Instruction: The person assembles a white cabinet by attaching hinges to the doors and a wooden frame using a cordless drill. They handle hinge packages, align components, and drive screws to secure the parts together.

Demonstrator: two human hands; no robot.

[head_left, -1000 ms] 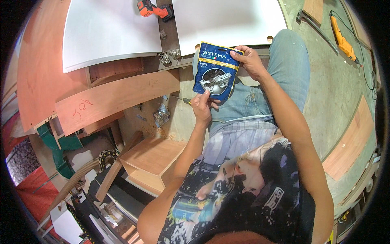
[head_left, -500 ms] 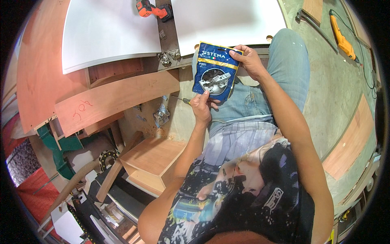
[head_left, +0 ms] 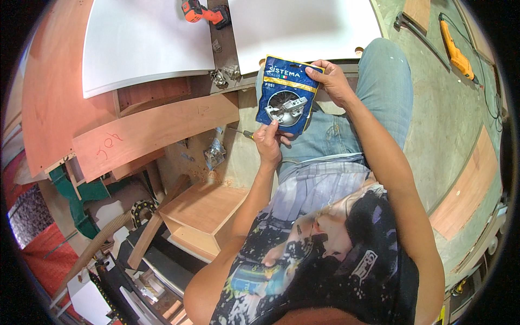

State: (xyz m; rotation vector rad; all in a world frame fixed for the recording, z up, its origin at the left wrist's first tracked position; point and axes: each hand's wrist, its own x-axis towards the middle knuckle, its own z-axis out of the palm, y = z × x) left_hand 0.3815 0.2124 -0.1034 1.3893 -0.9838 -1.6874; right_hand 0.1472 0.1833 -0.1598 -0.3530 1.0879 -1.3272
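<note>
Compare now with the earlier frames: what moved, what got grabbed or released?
No visible change; nothing picked up or let go. The left hand still grips the blue hinge packet by its lower edge, the right hand by its upper right corner. The red-and-black cordless drill and yellow corded power tool stayed put.

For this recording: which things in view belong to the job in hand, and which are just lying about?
In use:
blue packet, pinched near its lower edge by the left hand and its upper right corner by the right hand

Apparently lying about:
orange-and-black drill
hammer
yellow power tool
screwdriver
wooden box
</note>
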